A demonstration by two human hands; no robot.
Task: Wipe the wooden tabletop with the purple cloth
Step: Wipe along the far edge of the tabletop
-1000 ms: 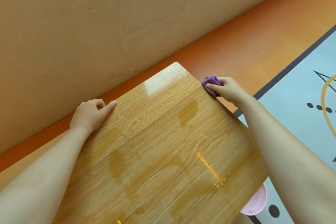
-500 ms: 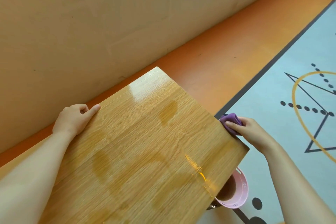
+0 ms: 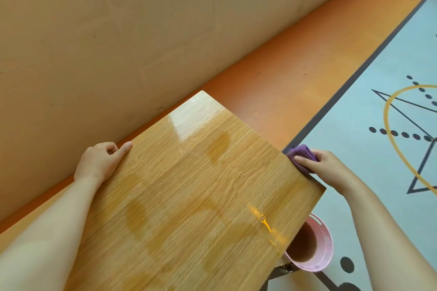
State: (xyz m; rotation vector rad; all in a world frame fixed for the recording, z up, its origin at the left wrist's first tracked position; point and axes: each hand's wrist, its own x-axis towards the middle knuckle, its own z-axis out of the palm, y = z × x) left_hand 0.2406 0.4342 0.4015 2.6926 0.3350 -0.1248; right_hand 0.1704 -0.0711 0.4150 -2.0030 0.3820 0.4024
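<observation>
Left hand (image 3: 101, 160) is on the far-left edge of the wooden counter (image 3: 201, 196), thumb stretched flat along the top, fingers curled at the rim, so that grip is closed on the board. Across the way, the right hand (image 3: 326, 168) has its grip wrapped round the bunched purple cloth (image 3: 303, 153), pressing it against the counter's right edge, just short of the near-right corner. Darker damp patches (image 3: 218, 147) show across the glossy wood, and a thin yellow streak (image 3: 266, 222) glints toward the right side. Below that corner a pink bucket (image 3: 319, 243) stands on the patterned grey mat (image 3: 406, 59), beside the orange floor (image 3: 272, 82).
</observation>
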